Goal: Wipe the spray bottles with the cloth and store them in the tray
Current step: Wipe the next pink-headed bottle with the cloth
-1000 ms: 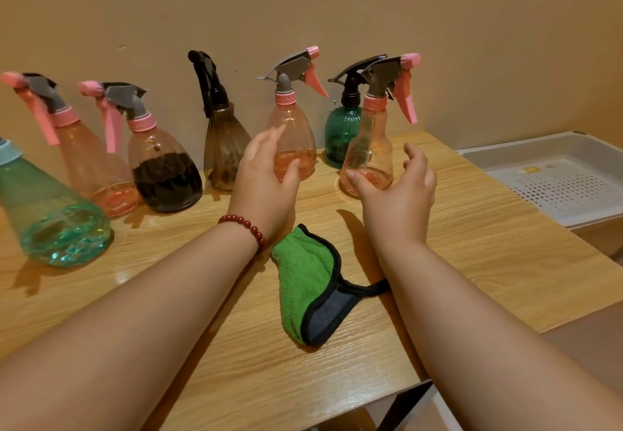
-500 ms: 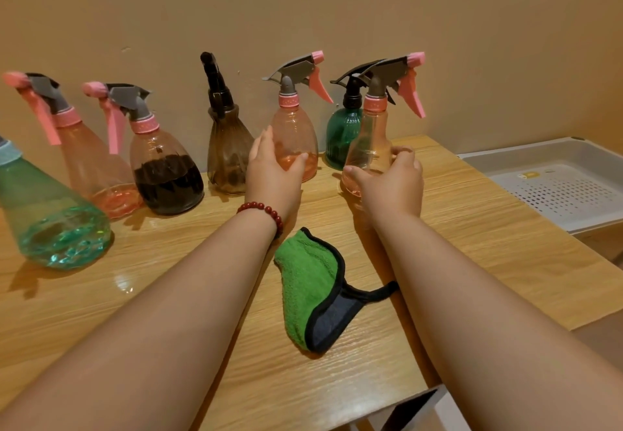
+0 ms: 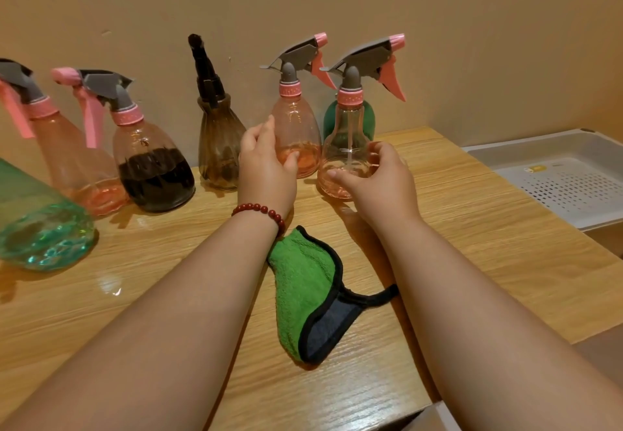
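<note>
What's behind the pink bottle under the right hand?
A dark green bottle: only its shoulders show beside the neck of the pink bottle. Its sprayer head and base are covered by that bottle and the right hand.

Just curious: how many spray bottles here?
7: teal, pink, dark-filled and brown bottles left; second pink bottle at left hand; clear one in right hand; green one half hidden behind.

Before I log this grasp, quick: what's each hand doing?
Left hand: thumb and fingers curled round the pink bottle.
Right hand: gripping the clear bottle near its base.
</note>
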Demonstrator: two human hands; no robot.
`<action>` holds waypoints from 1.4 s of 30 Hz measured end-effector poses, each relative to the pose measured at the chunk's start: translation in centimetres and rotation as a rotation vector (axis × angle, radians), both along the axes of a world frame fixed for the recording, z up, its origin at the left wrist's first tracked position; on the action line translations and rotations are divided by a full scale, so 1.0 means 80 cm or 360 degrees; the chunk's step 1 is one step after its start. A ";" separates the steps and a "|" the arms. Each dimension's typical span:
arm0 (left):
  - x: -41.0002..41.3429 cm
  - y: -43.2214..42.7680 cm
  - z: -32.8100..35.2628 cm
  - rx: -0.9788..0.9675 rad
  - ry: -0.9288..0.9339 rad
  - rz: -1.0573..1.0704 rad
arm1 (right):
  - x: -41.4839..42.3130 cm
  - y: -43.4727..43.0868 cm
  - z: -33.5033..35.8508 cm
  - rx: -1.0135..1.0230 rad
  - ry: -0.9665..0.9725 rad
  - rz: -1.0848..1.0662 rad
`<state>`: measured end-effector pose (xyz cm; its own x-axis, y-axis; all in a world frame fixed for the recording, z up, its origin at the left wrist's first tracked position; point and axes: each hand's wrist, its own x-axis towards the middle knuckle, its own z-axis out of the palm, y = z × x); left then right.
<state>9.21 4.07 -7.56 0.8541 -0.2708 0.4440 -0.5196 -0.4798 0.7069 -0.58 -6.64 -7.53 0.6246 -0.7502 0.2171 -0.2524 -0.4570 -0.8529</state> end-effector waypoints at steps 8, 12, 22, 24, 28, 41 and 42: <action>0.000 0.001 0.001 0.0021 -0.0005 -0.0008 | 0.004 0.001 -0.006 -0.0054 -0.0012 -0.0020; 0.000 0.002 0.000 0.0023 -0.0009 -0.0015 | 0.007 -0.002 -0.011 -0.0042 -0.0011 -0.0064; -0.005 0.002 -0.002 0.0035 -0.0060 -0.0032 | -0.002 0.005 -0.001 -0.0045 0.0019 -0.0076; -0.006 0.003 -0.002 0.0034 -0.0089 -0.0041 | -0.006 0.008 0.003 -0.0032 0.0017 -0.0105; -0.011 0.006 0.003 0.0060 -0.0151 -0.0075 | -0.015 0.016 0.006 -0.0151 -0.0074 -0.0225; -0.042 0.092 0.032 0.0494 -0.0309 -0.0109 | -0.052 0.080 0.028 -0.0742 0.0176 0.0162; -0.045 0.103 0.031 0.0543 -0.0326 -0.0119 | -0.055 0.088 0.026 -0.0748 0.0223 0.0200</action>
